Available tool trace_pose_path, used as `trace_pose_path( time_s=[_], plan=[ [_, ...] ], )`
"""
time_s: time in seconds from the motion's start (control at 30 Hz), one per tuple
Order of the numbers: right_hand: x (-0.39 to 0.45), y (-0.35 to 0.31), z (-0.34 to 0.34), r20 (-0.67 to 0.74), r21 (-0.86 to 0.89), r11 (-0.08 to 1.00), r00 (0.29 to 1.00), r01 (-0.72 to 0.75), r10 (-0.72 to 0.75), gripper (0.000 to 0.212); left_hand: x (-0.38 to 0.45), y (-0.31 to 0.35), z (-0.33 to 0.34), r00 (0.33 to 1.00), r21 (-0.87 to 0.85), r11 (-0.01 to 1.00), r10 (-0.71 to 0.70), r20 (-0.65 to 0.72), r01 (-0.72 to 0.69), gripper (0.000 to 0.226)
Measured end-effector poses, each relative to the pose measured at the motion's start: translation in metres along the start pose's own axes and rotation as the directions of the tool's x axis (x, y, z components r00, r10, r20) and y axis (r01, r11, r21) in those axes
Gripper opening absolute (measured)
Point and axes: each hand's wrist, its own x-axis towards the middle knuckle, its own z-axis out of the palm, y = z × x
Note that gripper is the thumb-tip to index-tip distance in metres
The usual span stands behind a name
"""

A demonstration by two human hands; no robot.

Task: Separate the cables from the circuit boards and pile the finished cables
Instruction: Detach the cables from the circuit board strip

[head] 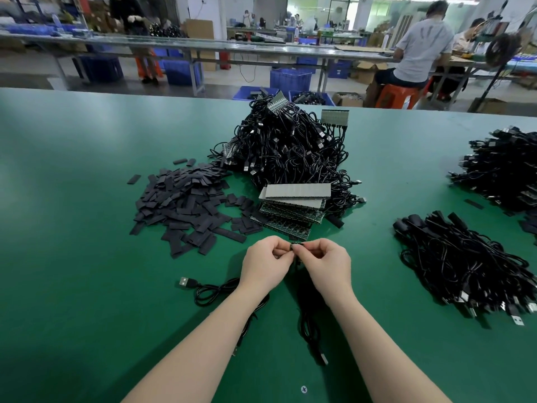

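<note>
1. The left hand (266, 264) and right hand (325, 261) meet over the green table (72, 199), and the fingers of both are curled and pinched onto one small circuit board piece (297, 245) held between them.
2. A black cable (309, 321) hangs from that piece and trails toward the person; a second cable with a USB plug (209, 289) lies under the left wrist.
3. The step in hand looks like breaking one cable's board section free, or working it off (the joint itself is hidden by the fingers).
4. Just beyond the hands sits a stack of circuit boards (290, 210), in front of the large tangled heap of unprocessed cables (290, 146).
5. To the left lies a spread of flat black sleeves (186, 205); I cannot tell their role for certain.
6. The finished cables pile (465, 269) lies well apart on the right side.
7. The next move likely calls for a firm snap or pull with both pinches, then a carry by the right hand over to that pile.
</note>
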Motion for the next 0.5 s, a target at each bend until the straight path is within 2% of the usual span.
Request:
trace_pose_path(
  time_s=[0.5],
  plan=[
    [-0.0095, 0.0021, 0.0058, -0.046, 0.051, 0.998, 0.998, 0.048, -0.046, 0.024, -0.0002, -0.0003, -0.0021, 1.000, 0.003, 1.000, 0.011, 0.024, -0.011, 0.018]
  ],
)
